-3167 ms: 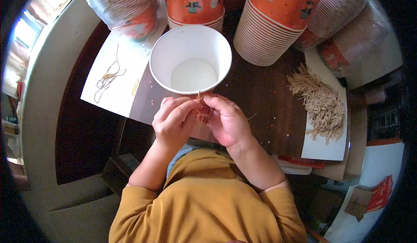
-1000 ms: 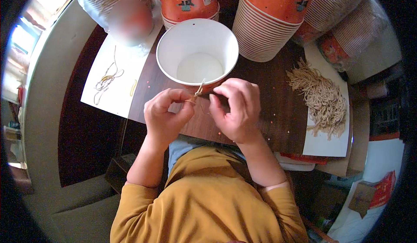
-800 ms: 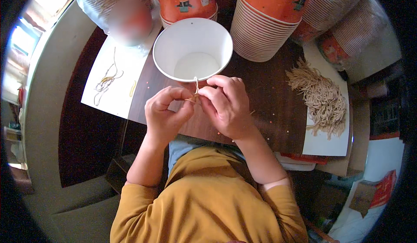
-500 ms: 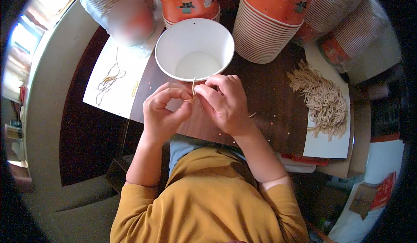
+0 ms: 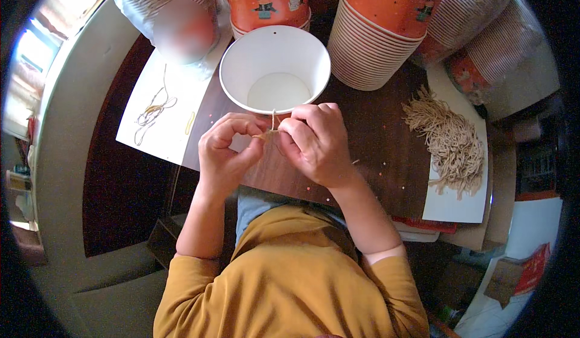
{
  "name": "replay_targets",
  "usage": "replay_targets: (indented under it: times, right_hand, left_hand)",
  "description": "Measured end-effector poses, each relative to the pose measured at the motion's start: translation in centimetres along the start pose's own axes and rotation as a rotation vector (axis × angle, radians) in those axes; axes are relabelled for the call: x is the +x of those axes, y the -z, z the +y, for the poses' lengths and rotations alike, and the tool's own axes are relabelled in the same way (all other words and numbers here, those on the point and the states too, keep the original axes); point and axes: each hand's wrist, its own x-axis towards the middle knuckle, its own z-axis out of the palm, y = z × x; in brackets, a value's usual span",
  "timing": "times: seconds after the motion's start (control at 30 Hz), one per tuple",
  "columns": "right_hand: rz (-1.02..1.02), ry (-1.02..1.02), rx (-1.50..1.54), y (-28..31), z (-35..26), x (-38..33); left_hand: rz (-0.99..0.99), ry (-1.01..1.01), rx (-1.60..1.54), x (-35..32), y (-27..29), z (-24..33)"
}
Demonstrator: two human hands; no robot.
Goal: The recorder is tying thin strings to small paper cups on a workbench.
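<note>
At the centre of the frame, the left hand (image 5: pixel 232 148) pinches a beige cord (image 5: pixel 273 122) between thumb and forefinger; the right hand (image 5: pixel 314 141), just beside it, pinches the same cord. The cord's upper end overlaps the near rim of a white-lined paper bucket (image 5: pixel 275 57); attachment cannot be determined. Bundled cords (image 5: pixel 452 148) lie at right on the desk (image 5: pixel 386 138).

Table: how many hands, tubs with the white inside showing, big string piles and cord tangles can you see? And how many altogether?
Hands: 2 (left hand and right hand)
Tub with white inside showing: 1
Big beige string pile: 1
Cord tangle: 1
Total: 5
</note>
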Motion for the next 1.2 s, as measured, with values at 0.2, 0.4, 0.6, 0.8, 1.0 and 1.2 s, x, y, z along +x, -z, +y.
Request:
replay_targets:
  times: [0.2,0.4,0.6,0.8,1.0,1.2]
  right_hand:
    - [-0.026,0.014,-0.052,0.5,0.2,-0.4]
    - [-0.059,0.006,-0.057,0.7,0.2,-0.5]
    - [-0.011,0.007,-0.049,0.7,0.2,-0.3]
    - [-0.034,0.024,-0.067,1.0,0.0,-0.2]
    - [-0.052,0.032,-0.076,0.9,0.2,-0.3]
    - [-0.053,0.027,-0.094,1.2,0.1,-0.3]
  left_hand:
    - [0.000,0.002,0.050,0.1,-0.1,-0.1]
    - [-0.092,0.010,-0.079,-0.4,0.0,-0.9]
    - [-0.116,0.052,-0.452,-0.6,0.0,-0.7]
    - [-0.257,0.360,-0.519,-0.1,-0.1,0.8]
    - [-0.198,0.347,-0.206,-0.1,-0.4,1.0]
    - [-0.236,0.467,-0.325,0.5,-0.3,1.2]
